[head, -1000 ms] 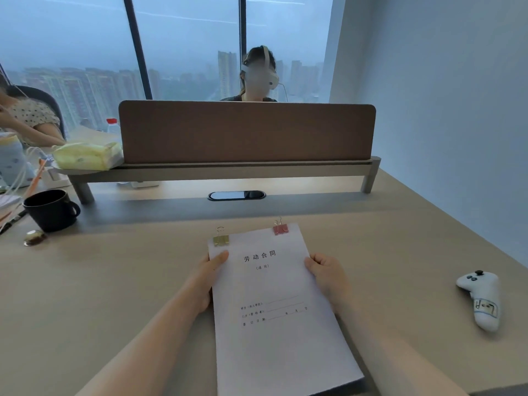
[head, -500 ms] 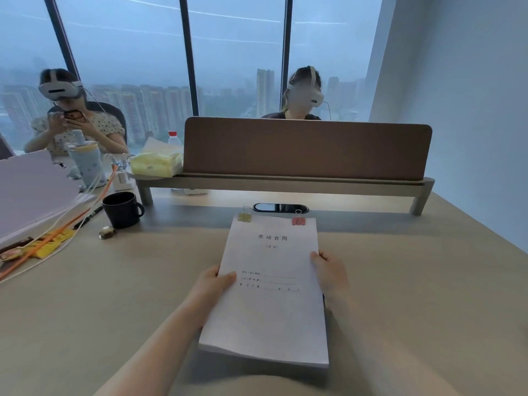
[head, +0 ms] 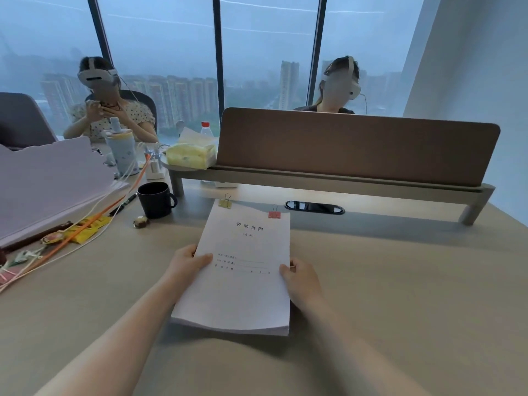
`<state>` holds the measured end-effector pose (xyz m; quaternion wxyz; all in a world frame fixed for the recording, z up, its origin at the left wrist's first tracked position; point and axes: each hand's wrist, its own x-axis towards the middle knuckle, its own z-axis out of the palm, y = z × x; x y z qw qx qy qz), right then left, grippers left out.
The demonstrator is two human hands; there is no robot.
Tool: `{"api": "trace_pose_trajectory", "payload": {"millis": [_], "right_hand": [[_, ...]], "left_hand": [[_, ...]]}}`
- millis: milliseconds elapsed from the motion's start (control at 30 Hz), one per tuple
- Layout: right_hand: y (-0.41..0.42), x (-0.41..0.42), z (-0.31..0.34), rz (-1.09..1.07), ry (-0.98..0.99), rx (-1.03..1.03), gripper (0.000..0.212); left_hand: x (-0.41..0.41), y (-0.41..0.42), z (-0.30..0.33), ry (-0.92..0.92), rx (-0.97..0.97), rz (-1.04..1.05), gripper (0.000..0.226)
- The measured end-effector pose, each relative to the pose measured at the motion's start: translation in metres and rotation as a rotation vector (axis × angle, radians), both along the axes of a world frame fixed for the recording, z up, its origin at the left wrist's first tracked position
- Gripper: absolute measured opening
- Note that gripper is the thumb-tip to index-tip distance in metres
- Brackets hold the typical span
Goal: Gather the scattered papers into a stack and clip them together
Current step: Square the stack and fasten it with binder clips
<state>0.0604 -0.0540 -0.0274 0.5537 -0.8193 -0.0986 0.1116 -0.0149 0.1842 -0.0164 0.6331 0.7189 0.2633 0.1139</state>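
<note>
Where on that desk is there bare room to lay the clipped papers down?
The desk is bare right of the paper stack, below the divider. There is bare wood left of the left hand too. The far left, around the mug and cables, is crowded.

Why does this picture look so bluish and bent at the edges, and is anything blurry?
Head view: hazy window daylight tints everything blue; the wide lens bows the divider and window frames; the stack casts a soft shadow under its near edge; its small print is unreadable; the left hand and right hand look slightly soft.
</note>
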Motion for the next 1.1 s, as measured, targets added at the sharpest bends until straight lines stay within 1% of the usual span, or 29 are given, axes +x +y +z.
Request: {"api": "trace_pose_trajectory", "payload": {"millis": [200,367,467,533,567,633,800,900,1033,1100], "right_hand": [[0.031,0.011,-0.008,-0.019,-0.013,-0.060,0.018],[0.041,0.018,-0.008,-0.037,-0.084,-0.192,0.019],[0.043,0.021,-0.011,-0.052,-0.139,-0.330,0.019],[0.043,0.022,-0.011,-0.051,-0.168,-0.414,0.018],[0.044,0.023,-0.011,-0.051,-0.187,-0.449,0.021],[0.045,0.022,-0.011,-0.059,-0.222,-0.498,0.026],[0.045,0.020,-0.011,-0.093,-0.272,-0.600,0.033],[0.043,0.019,-0.010,-0.098,-0.280,-0.627,0.034],[0.042,0.020,-0.010,-0.104,-0.274,-0.653,0.038],[0.041,0.020,-0.010,-0.110,-0.275,-0.657,0.039]], "left_hand": [[0.009,0.025,-0.002,0.017,0.099,0.017,0.015],[0.019,0.037,-0.010,0.045,0.218,0.027,0.006],[0.023,0.037,-0.014,0.111,0.359,0.031,0.005],[0.025,0.039,-0.019,0.150,0.427,0.036,0.009],[0.026,0.040,-0.021,0.169,0.450,0.039,0.013],[0.029,0.041,-0.023,0.217,0.520,0.034,0.016],[0.032,0.037,-0.023,0.296,0.714,0.020,0.016],[0.033,0.037,-0.024,0.328,0.752,0.025,0.014],[0.034,0.036,-0.024,0.324,0.777,0.050,0.023],[0.035,0.036,-0.026,0.310,0.791,0.058,0.019]]}}
